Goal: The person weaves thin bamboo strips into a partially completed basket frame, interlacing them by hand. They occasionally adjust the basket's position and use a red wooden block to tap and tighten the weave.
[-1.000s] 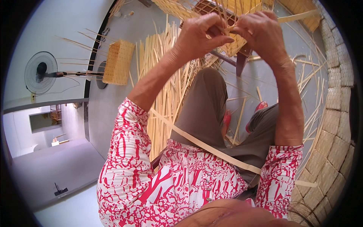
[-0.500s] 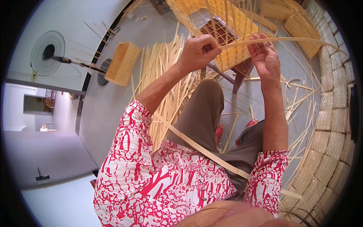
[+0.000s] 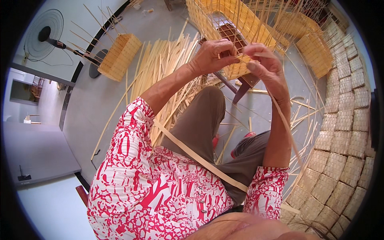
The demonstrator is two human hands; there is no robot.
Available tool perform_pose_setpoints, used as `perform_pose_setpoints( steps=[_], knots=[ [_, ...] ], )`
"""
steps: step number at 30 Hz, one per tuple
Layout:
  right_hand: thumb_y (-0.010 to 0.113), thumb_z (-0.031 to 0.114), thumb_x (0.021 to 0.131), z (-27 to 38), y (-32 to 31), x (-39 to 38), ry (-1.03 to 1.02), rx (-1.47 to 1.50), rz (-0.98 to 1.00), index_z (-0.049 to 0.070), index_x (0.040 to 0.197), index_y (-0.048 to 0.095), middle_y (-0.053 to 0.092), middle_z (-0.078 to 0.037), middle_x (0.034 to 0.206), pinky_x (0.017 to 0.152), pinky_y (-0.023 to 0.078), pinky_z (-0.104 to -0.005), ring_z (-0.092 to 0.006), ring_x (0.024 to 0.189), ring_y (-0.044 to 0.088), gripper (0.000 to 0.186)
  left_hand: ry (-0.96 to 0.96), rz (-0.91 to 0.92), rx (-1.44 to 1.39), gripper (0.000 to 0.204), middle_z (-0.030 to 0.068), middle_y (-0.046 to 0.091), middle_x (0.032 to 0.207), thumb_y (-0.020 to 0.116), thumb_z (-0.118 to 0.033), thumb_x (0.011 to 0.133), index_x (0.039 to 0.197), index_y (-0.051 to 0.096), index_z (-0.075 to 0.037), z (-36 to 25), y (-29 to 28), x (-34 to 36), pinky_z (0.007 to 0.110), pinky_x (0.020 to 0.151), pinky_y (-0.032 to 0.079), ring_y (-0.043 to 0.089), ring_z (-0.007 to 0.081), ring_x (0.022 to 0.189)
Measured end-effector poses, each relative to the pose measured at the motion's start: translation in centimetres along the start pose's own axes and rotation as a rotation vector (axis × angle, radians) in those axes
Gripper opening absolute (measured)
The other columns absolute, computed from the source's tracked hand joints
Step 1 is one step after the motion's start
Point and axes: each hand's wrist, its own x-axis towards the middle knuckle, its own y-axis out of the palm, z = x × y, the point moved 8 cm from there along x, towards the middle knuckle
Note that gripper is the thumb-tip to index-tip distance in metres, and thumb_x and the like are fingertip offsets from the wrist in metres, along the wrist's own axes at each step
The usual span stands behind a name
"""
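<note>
A partly woven yellow bamboo basket (image 3: 199, 17), with upright loose strips and an open lattice, rests on a dark wooden stool (image 3: 241, 91) before me. At its near end, my left hand (image 3: 212, 58) is closed, its thumb and fingers pinching a thin bamboo strip. Close on its right, my right hand (image 3: 264, 64) has curled fingers, also holding that strip (image 3: 280, 113), which bends down past my right forearm. The exact spot under the fingertips is partly hidden. A wider pale strip (image 3: 202, 162) lies across my lap.
Loose strips (image 3: 168, 60) cover the floor left of my knees, with more at right. A small basket (image 3: 114, 60) stands near a fan (image 3: 44, 34) at left. More unfinished baskets (image 3: 314, 54) are at upper right, beside stacked woven pieces (image 3: 344, 132) along the right.
The strip that stretched toward the upper right now hangs down to the right. My right fingers, loosely spread half a second ago, have curled closer to my left hand. The view has shifted.
</note>
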Motion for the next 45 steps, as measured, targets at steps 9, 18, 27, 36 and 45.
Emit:
perform_pose_setpoints(
  steps=[9, 18, 27, 36, 45],
  knots=[
    [0.062, 0.024, 0.1, -2.1, -2.8, -0.8, 0.205, 0.023, -0.49, 0.005, 0.134, 0.058, 0.062, -0.006, 0.116, 0.083, 0.047, -0.0237, -0.0095, 0.099, 0.058, 0.039, -0.075, 0.038, -0.043, 0.014, 0.0028, 0.062, 0.081, 0.079, -0.007, 0.083, 0.09, 0.067, -0.003, 0.2, 0.6, -0.4, 0.025, 0.061, 0.051, 0.063, 0.009, 0.068],
    [0.061, 0.024, 0.098, -1.9, -5.5, -1.6, 0.073, 0.075, -0.728, 0.003, 0.08, 0.066, 0.064, -0.001, 0.081, 0.069, 0.043, -0.0253, -0.009, 0.071, 0.054, 0.028, -0.056, -0.008, -0.016, 0.014, 0.0041, 0.063, 0.081, 0.078, -0.007, 0.084, 0.092, 0.068, -0.001, 0.2, -0.1, -0.9, 0.025, 0.062, 0.051, 0.062, 0.0114, 0.068],
    [0.051, 0.021, 0.093, -3.8, -7.9, -0.7, 0.269, 0.022, -0.637, 0.007, 0.117, 0.068, 0.067, -0.005, 0.111, 0.075, 0.049, -0.025, -0.0102, 0.094, 0.06, 0.032, -0.067, -0.16, -0.043, 0.01, 0.004, 0.063, 0.082, 0.075, -0.005, 0.086, 0.092, 0.068, -0.002, 0.4, -0.1, -1.6, 0.025, 0.059, 0.048, 0.06, 0.01, 0.066],
    [0.046, 0.032, 0.104, -7.2, -9.8, -3.2, 0.326, 0.775, -1.0, -0.003, 0.108, 0.06, 0.062, -0.014, 0.097, 0.084, 0.052, -0.0387, -0.0239, 0.086, 0.061, 0.038, -0.104, -0.231, -0.033, 0.009, 0.005, 0.063, 0.081, 0.073, -0.008, 0.09, 0.094, 0.069, -0.001, -0.3, -0.7, -1.5, 0.025, 0.06, 0.048, 0.06, 0.0101, 0.066],
    [0.043, 0.041, 0.101, -6.8, -8.7, -5.0, 0.352, 0.837, -1.061, -0.003, 0.101, 0.059, 0.061, -0.017, 0.1, 0.087, 0.051, -0.045, -0.027, 0.092, 0.061, 0.047, -0.26, -0.054, -0.097, 0.014, 0.0012, 0.067, 0.076, 0.074, -0.012, 0.091, 0.095, 0.068, 0.001, 1.5, 0.0, -1.3, 0.023, 0.061, 0.05, 0.061, 0.0063, 0.067]
  ],
)
